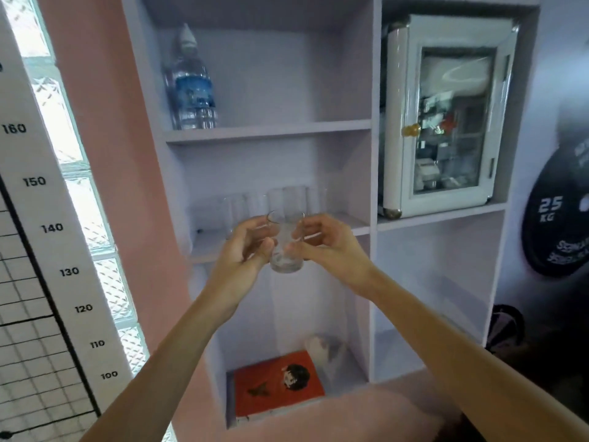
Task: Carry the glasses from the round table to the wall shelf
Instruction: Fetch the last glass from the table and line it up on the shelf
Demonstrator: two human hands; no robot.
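Head view: the left hand (245, 247) and right hand (325, 247) both clasp one clear glass (286, 244), upright, before the wall shelf (267, 130) where other glasses (287, 199) stand.

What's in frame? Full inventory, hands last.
held glass: 1, clear, upright in front of the middle shelf
shelved glasses: several, clear, middle shelf, exact count unclear
water bottle: 1, clear with blue label, upper shelf, left
wall shelf: 1, pale lilac
mini cabinet: 1, white, glass door, right compartment
book: 1, orange-red, bottom compartment
height chart: 1, white with black numbers, left
weight plate: 1, black, marked 25 KG, right wall
left hand: 1, fingers on the glass's left side
right hand: 1, fingers on its right side
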